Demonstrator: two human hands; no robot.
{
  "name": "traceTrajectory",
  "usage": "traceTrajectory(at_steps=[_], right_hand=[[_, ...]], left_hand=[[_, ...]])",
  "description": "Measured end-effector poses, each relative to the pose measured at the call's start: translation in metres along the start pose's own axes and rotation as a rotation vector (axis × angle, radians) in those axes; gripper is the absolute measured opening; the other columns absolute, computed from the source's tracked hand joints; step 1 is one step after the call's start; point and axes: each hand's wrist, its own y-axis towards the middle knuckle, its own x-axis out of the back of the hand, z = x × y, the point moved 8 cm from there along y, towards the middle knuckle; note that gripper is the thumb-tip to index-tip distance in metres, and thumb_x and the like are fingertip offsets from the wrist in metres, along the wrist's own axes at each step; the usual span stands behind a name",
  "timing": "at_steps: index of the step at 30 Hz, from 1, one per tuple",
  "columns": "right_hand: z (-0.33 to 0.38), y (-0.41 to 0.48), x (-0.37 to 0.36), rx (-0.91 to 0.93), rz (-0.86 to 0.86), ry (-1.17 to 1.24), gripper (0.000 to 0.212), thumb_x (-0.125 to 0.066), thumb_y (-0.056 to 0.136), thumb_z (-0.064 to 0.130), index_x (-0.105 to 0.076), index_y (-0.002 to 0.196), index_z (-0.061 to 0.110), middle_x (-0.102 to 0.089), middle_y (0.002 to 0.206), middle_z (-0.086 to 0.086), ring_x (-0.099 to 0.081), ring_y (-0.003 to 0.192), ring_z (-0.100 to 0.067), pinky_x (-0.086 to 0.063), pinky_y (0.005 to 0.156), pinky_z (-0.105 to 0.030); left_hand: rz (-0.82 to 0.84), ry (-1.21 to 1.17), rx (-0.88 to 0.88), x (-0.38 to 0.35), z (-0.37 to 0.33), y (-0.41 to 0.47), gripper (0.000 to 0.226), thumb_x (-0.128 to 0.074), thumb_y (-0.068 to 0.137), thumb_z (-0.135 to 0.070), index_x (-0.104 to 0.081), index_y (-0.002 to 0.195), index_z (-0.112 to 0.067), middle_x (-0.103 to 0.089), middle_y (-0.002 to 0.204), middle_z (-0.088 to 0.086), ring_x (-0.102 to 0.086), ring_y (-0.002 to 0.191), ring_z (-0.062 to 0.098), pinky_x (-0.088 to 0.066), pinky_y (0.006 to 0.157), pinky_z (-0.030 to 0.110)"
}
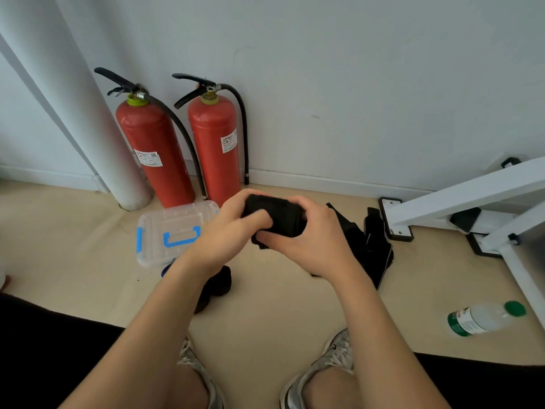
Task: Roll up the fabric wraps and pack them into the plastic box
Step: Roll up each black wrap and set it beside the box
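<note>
A black fabric wrap [277, 216], rolled into a thick bundle, is held above the floor between both hands. My left hand [233, 231] grips its left end with curled fingers. My right hand [309, 237] grips its right end and underside, thumb on top. A clear plastic box [171, 231] with a blue handle and blue latches lies closed on the floor to the left, partly behind my left hand. More black wraps [374, 246] lie unrolled on the floor to the right. Another dark bundle [219, 283] lies under my left forearm.
Two red fire extinguishers [212, 143] stand against the wall behind the box, beside a white pipe [88, 113]. A white metal frame [472, 202] with black feet stands at the right. A water bottle [483, 318] with a green cap lies on the floor. My shoes [333, 358] are at the bottom.
</note>
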Motion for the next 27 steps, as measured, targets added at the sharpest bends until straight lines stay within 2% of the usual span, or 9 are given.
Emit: traceTrajectory(at_steps=[4,7,11,14,16,19,23,26,27], right_hand=[[-0.001,0.000,0.009,-0.004,-0.016,-0.001,0.052,-0.093,0.064,0.068,-0.075,0.102,0.038,-0.076,0.095,0.014,-0.073,0.089,-0.005,-0.064,0.071,-0.031],[-0.005,0.002,0.006,-0.034,0.027,-0.020,0.056,-0.092,0.068,0.067,-0.067,0.110,0.040,-0.067,0.110,0.016,-0.069,0.097,-0.002,-0.061,0.076,-0.026],[-0.017,0.000,-0.009,-0.142,0.183,0.180,0.064,-0.087,0.088,0.036,-0.044,0.135,0.044,-0.068,0.124,0.001,-0.080,0.084,-0.015,-0.065,0.060,-0.032],[-0.022,-0.001,-0.010,-0.176,0.264,0.227,0.065,-0.065,0.095,0.011,-0.034,0.136,0.051,-0.076,0.109,-0.013,-0.080,0.073,-0.026,-0.064,0.059,-0.038],[-0.023,-0.001,-0.012,-0.153,0.339,0.277,0.069,-0.053,0.089,-0.001,-0.035,0.133,0.049,-0.080,0.099,-0.012,-0.080,0.076,-0.031,-0.061,0.058,-0.037],[-0.017,-0.001,-0.012,-0.015,0.380,0.315,0.065,-0.054,0.093,-0.012,-0.055,0.133,0.040,-0.082,0.110,-0.005,-0.081,0.090,-0.024,-0.062,0.064,-0.033],[-0.011,-0.001,-0.012,0.085,0.328,0.304,0.039,-0.076,0.099,0.003,-0.082,0.119,0.036,-0.083,0.116,0.003,-0.079,0.111,-0.019,-0.063,0.098,-0.042],[-0.014,0.007,-0.001,0.076,0.109,0.209,0.009,-0.081,0.094,0.037,-0.081,0.085,0.035,-0.071,0.077,0.012,-0.066,0.074,-0.011,-0.054,0.071,-0.032],[-0.013,0.009,0.003,0.104,0.026,0.133,0.026,-0.076,0.093,0.050,-0.074,0.075,0.032,-0.061,0.069,0.011,-0.057,0.068,-0.008,-0.047,0.066,-0.027]], left_hand=[[0.122,0.076,-0.033,-0.001,-0.007,-0.003,0.044,-0.076,0.091,-0.048,-0.069,0.125,-0.020,-0.076,0.118,0.005,-0.074,0.112,0.017,-0.061,0.092,0.030],[0.110,0.041,-0.037,-0.003,-0.005,-0.002,0.035,-0.076,0.097,-0.039,-0.067,0.127,-0.022,-0.075,0.118,0.003,-0.075,0.111,0.017,-0.061,0.089,0.030],[-0.034,0.074,-0.083,-0.001,0.001,-0.002,0.031,-0.075,0.103,-0.026,-0.062,0.130,-0.033,-0.071,0.110,-0.020,-0.073,0.106,0.007,-0.065,0.087,0.034],[-0.109,0.072,-0.144,0.003,0.002,-0.002,0.033,-0.071,0.105,-0.018,-0.063,0.131,-0.036,-0.068,0.111,-0.025,-0.070,0.106,0.001,-0.064,0.084,0.026],[-0.142,0.064,-0.134,0.009,0.005,-0.001,0.033,-0.070,0.104,-0.014,-0.070,0.126,-0.039,-0.068,0.114,-0.024,-0.069,0.108,0.001,-0.065,0.087,0.031],[-0.164,-0.044,-0.062,0.014,0.013,0.002,0.034,-0.073,0.101,-0.007,-0.078,0.115,-0.037,-0.074,0.114,-0.018,-0.073,0.109,0.010,-0.066,0.089,0.038],[-0.123,-0.176,0.026,0.012,0.019,0.005,0.034,-0.054,0.097,-0.014,-0.083,0.112,-0.025,-0.078,0.118,-0.002,-0.073,0.115,0.027,-0.066,0.086,0.042],[0.015,-0.317,0.103,0.002,0.027,0.006,0.048,-0.046,0.083,-0.020,-0.082,0.114,-0.017,-0.079,0.118,0.006,-0.076,0.113,0.030,-0.065,0.089,0.047],[0.086,-0.316,0.103,-0.004,0.028,0.004,0.049,-0.045,0.084,-0.018,-0.081,0.118,-0.016,-0.078,0.120,0.010,-0.076,0.114,0.033,-0.064,0.091,0.048]])
